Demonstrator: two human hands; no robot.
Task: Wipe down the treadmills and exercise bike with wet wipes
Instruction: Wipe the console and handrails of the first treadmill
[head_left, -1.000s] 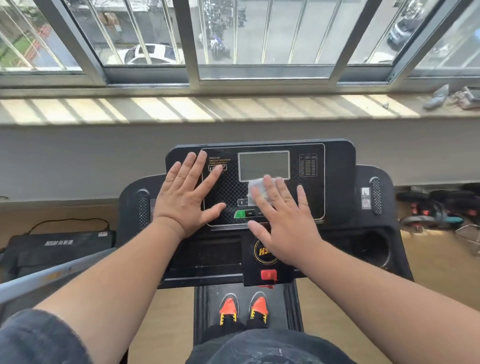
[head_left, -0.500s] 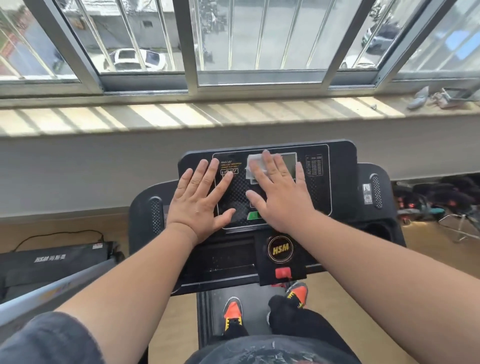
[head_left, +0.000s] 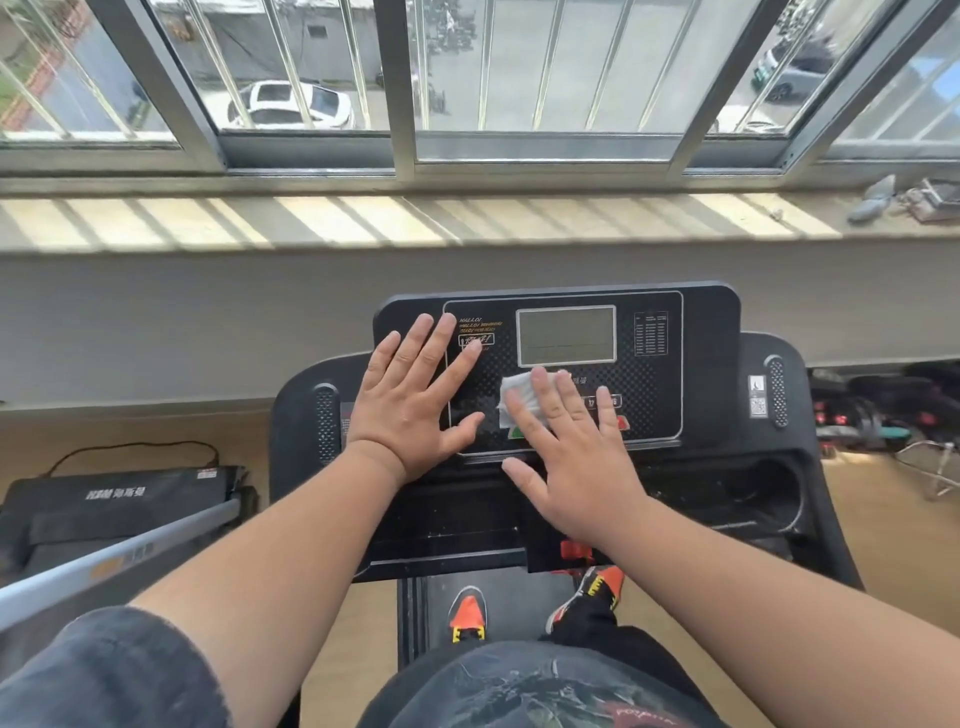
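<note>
Mid-wipe on the treadmill console (head_left: 556, 374): right hand (head_left: 571, 457) flat, pressing wet wipe (head_left: 519, 397) below the display (head_left: 566, 335), left hand (head_left: 410, 400) spread flat alongside, bracing; next, probably sweeping across unwiped button rows.

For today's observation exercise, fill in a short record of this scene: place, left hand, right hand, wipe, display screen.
place: treadmill console under a barred window
left hand: left hand flat on the console, fingers straight
right hand: right hand pressing the wipe with straight fingers
wipe: wet wipe just below the screen
display screen: display screen uncovered, blank
</note>
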